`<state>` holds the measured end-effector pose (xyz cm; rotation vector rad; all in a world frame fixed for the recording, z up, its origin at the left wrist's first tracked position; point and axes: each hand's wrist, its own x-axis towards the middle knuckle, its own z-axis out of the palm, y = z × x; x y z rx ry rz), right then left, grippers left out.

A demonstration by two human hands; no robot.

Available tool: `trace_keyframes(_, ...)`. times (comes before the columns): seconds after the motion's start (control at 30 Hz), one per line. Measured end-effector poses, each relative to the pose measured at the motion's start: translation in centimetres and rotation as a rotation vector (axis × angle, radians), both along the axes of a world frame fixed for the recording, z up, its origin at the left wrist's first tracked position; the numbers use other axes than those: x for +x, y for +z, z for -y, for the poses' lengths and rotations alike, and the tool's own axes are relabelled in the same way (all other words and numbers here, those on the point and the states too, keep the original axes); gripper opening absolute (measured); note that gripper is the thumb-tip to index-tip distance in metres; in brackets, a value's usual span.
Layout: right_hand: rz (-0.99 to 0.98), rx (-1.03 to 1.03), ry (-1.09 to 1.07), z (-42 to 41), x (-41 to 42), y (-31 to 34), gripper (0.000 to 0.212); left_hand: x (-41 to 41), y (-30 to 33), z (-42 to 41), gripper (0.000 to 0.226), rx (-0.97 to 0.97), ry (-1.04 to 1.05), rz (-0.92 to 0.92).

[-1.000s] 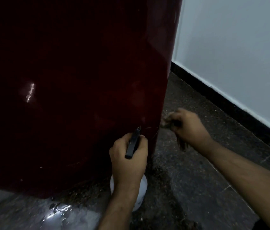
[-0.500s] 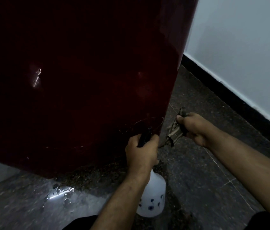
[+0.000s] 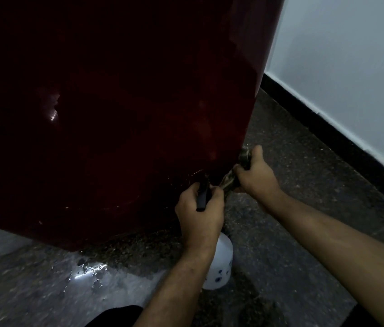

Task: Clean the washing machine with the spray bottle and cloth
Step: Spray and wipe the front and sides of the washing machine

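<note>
Left hand grips spray bottle at washing machine lower corner; right hand fingers pinch cloth against it. Risk: runoff pooling on wet floor, causing slips.

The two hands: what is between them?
In the head view, the cloth bridges them: the right hand grips it, and its free end reaches the left hand holding the spray bottle.

dark red washing machine, white blue-dotted spray bottle
</note>
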<state>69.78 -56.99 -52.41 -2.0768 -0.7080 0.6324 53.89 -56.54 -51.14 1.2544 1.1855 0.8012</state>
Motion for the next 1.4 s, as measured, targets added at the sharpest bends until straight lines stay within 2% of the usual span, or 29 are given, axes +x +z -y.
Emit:
trace_keyframes(0.1, 0.299, 0.114, 0.155, 0.9, 0.4, -0.7, 0.029, -0.2, 0.1, -0.5, 0.021, -0.055, 0.013, -0.02)
trace_keyframes(0.2, 0.52, 0.117, 0.33, 1.8, 1.3, -1.2, 0.035, -0.4, 0.0, -1.0, 0.024, -0.128, 0.022, -0.018)
trace_keyframes(0.27, 0.702, 0.099, 0.439, 2.0, 1.5, -1.1, 0.045, -0.1, 0.1, -0.9, 0.024, -0.115, -0.001, -0.015)
trace_keyframes(0.43, 1.118, 0.196, 0.652, 0.8, 0.1, -0.1, 0.04, 0.0, 0.1, -0.9, 0.02, -0.068, -0.042, -0.01)
trace_keyframes(0.53, 1.209, 0.166, 0.775, 0.4, -0.2, -1.4, 0.025, -1.0, 0.2, -1.2, 0.017, -0.143, 0.013, -0.007)
trace_keyframes(0.63, 1.278, 0.131, 0.844, 0.5, 0.3, -1.8, 0.021, -2.3, 0.2, -1.5, 0.013, -0.216, 0.082, 0.014)
trace_keyframes(0.77, 1.379, 0.275, 0.715, -0.4, -1.0, -0.2, 0.027, -3.1, 0.7, -2.0, 0.018, -0.194, 0.108, 0.031)
trace_keyframes(0.87, 1.384, 0.307, 0.878, -1.6, -2.7, -1.9, 0.019, -3.5, 1.3, -2.2, 0.021, -0.161, 0.138, 0.049)
trace_keyframes(0.93, 1.408, 0.233, 0.981, -1.7, -2.7, -2.4, 0.026, -3.9, 1.6, -2.0, 0.016, -0.186, 0.154, 0.06)
trace_keyframes(1.0, 1.425, 0.22, 0.947, -1.1, -2.4, -1.1, 0.03, -4.1, 1.8, -1.8, 0.009, -0.254, 0.162, 0.09)
trace_keyframes(1.1, 1.451, 0.328, 0.767, -0.9, -2.5, 0.7, 0.028, -4.1, 1.9, -2.0, 0.005, -0.329, 0.199, 0.133)
trace_keyframes(1.17, 1.443, 0.348, 0.724, -1.5, -2.8, 0.4, 0.027, -3.8, 2.1, -1.7, 0.004, -0.355, 0.249, 0.163)
trace_keyframes(1.23, 1.383, 0.356, 0.795, -2.1, -3.3, -0.6, 0.025, -3.4, 2.4, -1.3, 0.013, -0.373, 0.312, 0.175)
trace_keyframes(1.33, 1.357, 0.223, 0.975, -2.4, -3.6, -1.9, 0.022, -3.6, 2.8, -1.5, 0.003, -0.402, 0.4, 0.202)
trace_keyframes(1.4, 1.371, 0.174, 0.973, -1.7, -2.9, -1.1, 0.024, -4.0, 2.9, -1.8, 0.008, -0.413, 0.435, 0.22)
